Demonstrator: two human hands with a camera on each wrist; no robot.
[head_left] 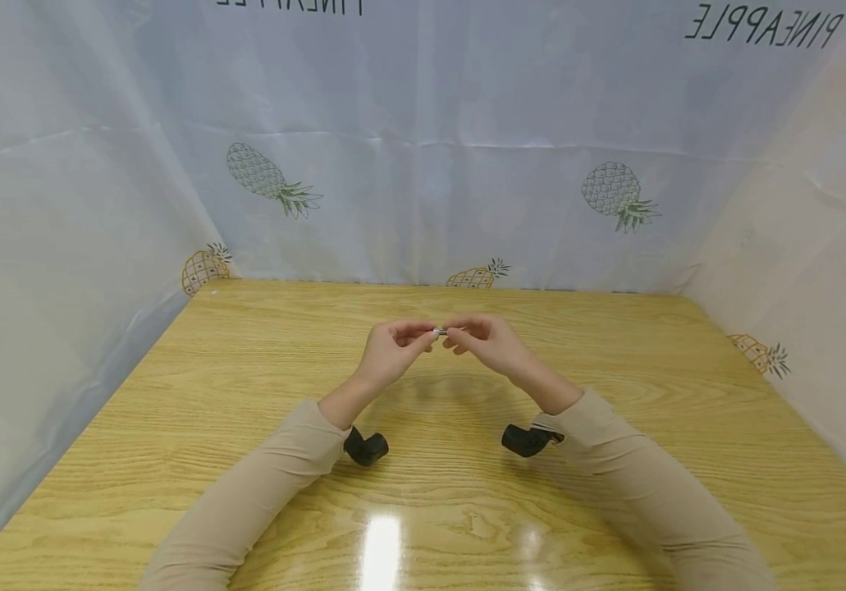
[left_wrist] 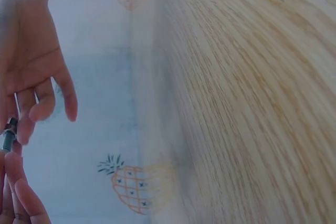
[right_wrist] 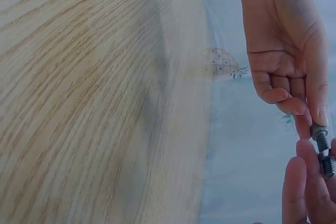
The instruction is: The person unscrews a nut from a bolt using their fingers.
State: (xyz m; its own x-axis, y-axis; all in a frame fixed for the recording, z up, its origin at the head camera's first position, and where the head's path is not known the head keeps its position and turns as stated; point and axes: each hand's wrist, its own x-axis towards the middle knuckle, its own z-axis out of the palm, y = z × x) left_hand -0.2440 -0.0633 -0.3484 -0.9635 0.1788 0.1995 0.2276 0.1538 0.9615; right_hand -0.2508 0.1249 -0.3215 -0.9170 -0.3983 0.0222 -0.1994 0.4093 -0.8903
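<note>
Both hands meet above the middle of the table, with a small metal bolt between their fingertips. My left hand pinches the bolt at its head. In the right wrist view the bolt's threaded shank shows, with a nut on it and thread sticking out beyond. My right hand holds the nut end between thumb and fingers. In the left wrist view, fingers partly hide the bolt.
A wood-grain table lies below the hands. A pale curtain with pineapple prints surrounds its back and sides. Black wrist devices sit by both cuffs. Light glares off the front of the tabletop.
</note>
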